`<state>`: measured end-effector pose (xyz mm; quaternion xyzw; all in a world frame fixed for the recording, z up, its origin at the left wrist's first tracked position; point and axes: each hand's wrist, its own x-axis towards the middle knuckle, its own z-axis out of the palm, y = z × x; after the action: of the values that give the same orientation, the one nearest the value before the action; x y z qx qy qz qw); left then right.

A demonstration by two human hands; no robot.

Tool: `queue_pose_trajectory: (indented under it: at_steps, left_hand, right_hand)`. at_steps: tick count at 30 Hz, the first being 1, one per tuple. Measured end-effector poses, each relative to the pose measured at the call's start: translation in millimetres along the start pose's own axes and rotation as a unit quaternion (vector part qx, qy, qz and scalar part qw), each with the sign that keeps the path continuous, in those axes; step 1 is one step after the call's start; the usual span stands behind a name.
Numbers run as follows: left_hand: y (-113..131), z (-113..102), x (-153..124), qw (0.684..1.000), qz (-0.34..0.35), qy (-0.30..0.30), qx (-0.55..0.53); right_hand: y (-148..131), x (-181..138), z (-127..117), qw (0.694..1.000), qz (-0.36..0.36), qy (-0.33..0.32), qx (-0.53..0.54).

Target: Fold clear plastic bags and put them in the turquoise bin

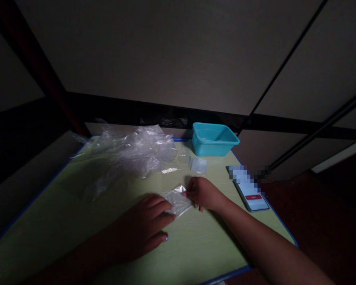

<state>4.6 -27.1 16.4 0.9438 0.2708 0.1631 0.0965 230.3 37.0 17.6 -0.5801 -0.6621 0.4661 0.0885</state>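
A small clear plastic bag [180, 202] lies folded on the pale green table between my two hands. My right hand [204, 194] pinches its right edge between thumb and fingers. My left hand [150, 225] rests at the bag's left side with its fingers stretched out, the tips touching the plastic. Just beyond the hands sits a small flat packet [198, 165], whitish and see-through. A large loose heap of clear plastic bags [136, 152] spreads over the back left of the table.
A turquoise plastic basket [215, 148] stands at the back right corner with some pale pieces inside. A phone [250, 192] with a lit, partly blurred screen lies along the right edge. The blue-edged table [207, 245] meets dark cabinet panels [166, 55] behind it.
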Motion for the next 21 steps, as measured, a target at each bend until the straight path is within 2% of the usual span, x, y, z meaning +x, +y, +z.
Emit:
queue_pose_trajectory:
  at_steps: [3, 7, 12, 14, 19, 21]
  left_hand:
    - [0, -1, 0, 1.0, 0.001, 0.008, -0.001]
    - [0, -1, 0, 1.0, 0.005, 0.014, 0.004]
    - [0, -2, 2, 1.0, 0.013, 0.024, 0.009]
    - [0, -2, 3, 1.0, 0.013, 0.026, 0.01]
    - [-1, 0, 3, 1.0, 0.014, 0.024, 0.007]
    - [-2, 0, 3, 1.0, 0.017, 0.023, 0.006]
  right_hand:
    - [0, 0, -2, 0.999, 0.009, -0.026, 0.021]
    - [3, 0, -4, 0.998, -0.006, -0.029, 0.058]
    - [5, -1, -1, 0.992, -0.104, 0.054, 0.055]
    - [5, -3, 2, 0.988, -0.128, 0.068, 0.059]
    - [3, -7, 8, 0.977, -0.086, -0.005, 0.197]
    - [2, -7, 9, 0.966, -0.097, -0.009, 0.241]
